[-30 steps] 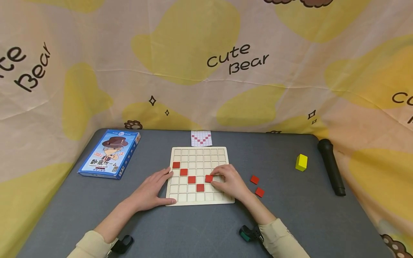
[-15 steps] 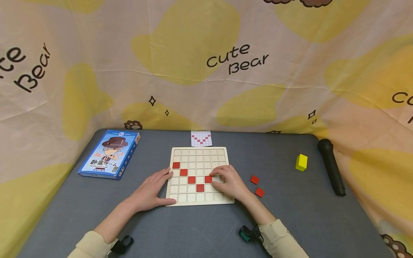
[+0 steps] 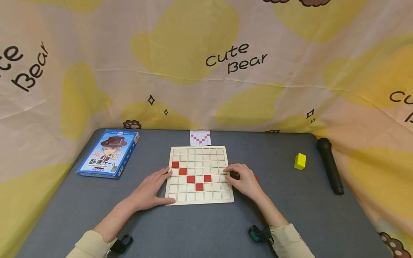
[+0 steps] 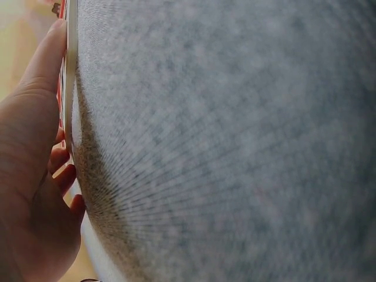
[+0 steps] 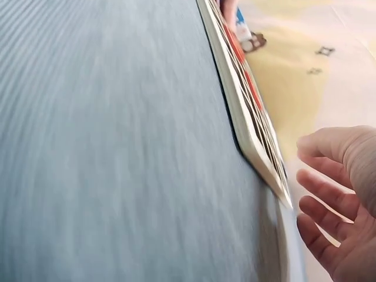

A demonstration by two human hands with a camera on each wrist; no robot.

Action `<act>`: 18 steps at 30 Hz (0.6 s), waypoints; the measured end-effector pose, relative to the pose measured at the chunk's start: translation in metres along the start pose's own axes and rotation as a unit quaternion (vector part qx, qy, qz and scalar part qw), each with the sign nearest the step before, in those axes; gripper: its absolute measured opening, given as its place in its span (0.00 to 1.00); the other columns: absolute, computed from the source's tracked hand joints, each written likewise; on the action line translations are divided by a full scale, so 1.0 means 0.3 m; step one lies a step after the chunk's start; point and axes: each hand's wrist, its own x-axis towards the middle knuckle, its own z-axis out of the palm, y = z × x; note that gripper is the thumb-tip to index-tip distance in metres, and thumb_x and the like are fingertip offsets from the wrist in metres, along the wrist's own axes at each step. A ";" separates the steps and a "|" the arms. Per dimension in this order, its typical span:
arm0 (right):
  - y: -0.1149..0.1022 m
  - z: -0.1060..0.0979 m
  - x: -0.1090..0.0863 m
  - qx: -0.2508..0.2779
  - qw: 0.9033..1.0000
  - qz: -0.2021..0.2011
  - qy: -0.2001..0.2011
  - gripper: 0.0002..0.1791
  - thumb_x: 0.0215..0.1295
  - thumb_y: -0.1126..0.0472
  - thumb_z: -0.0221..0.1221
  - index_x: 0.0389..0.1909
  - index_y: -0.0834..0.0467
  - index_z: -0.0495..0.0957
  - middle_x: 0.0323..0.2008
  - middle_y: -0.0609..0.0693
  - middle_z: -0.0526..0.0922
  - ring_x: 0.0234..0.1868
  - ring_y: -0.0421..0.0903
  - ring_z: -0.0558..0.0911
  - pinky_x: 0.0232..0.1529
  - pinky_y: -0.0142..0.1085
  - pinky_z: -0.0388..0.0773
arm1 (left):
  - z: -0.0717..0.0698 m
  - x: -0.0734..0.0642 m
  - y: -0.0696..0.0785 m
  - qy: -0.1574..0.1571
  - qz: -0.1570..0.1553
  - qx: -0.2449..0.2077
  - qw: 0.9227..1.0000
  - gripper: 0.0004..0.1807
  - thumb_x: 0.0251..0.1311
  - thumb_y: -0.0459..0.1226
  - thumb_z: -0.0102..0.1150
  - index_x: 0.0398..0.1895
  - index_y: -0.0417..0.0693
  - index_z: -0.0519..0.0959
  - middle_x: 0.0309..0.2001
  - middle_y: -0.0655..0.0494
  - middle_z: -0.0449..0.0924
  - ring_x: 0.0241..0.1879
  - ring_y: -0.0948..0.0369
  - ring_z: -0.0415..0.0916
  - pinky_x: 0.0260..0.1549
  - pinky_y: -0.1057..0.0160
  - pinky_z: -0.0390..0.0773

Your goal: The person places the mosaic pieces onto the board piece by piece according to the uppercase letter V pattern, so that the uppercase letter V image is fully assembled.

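A cream gridded board (image 3: 188, 197) lies on the grey table. Several red square tiles sit in its cells, among them one tile (image 3: 207, 178) right of the lowest tile (image 3: 199, 187). My left hand (image 3: 146, 188) rests along the board's left edge, thumb on the near corner and fingers outstretched; the left wrist view shows that hand (image 4: 32, 147) against the rim. Over the board's right edge is my right hand (image 3: 242, 179), its fingers loosely bent with nothing between them. A loose red tile (image 3: 256, 178) peeks out behind it, mostly hidden.
Behind the board lies a small pattern card (image 3: 200, 138) with a pink V of squares. A blue game box (image 3: 109, 154) is at the left. Farther right are a yellow block (image 3: 300, 161) and a black microphone (image 3: 330, 166) near the table's edge.
My right hand has let go of the red tile, which now lies flat in its cell, and has moved right toward the loose tiles, covering them. The left hand stays in place.
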 end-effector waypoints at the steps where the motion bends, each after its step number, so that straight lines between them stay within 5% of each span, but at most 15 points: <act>1: 0.009 -0.011 -0.006 -0.005 1.000 0.005 0.005 0.10 0.58 0.61 0.68 0.42 0.52 0.85 0.46 0.46 0.83 0.44 0.46 0.76 0.40 0.40 0.73 | 0.000 0.000 0.000 0.001 0.001 0.001 1.000 0.57 0.49 0.71 0.58 0.74 0.43 0.60 0.75 0.46 0.54 0.71 0.44 0.53 0.64 0.38 0.56; 18: 0.157 -0.162 -0.111 -0.043 0.998 0.043 0.027 0.12 0.55 0.64 0.70 0.42 0.56 0.85 0.46 0.53 0.83 0.43 0.52 0.76 0.43 0.47 0.73 | 0.001 0.000 -0.001 0.002 -0.002 0.000 1.000 0.57 0.49 0.72 0.57 0.74 0.44 0.60 0.75 0.47 0.53 0.72 0.45 0.52 0.64 0.38 0.56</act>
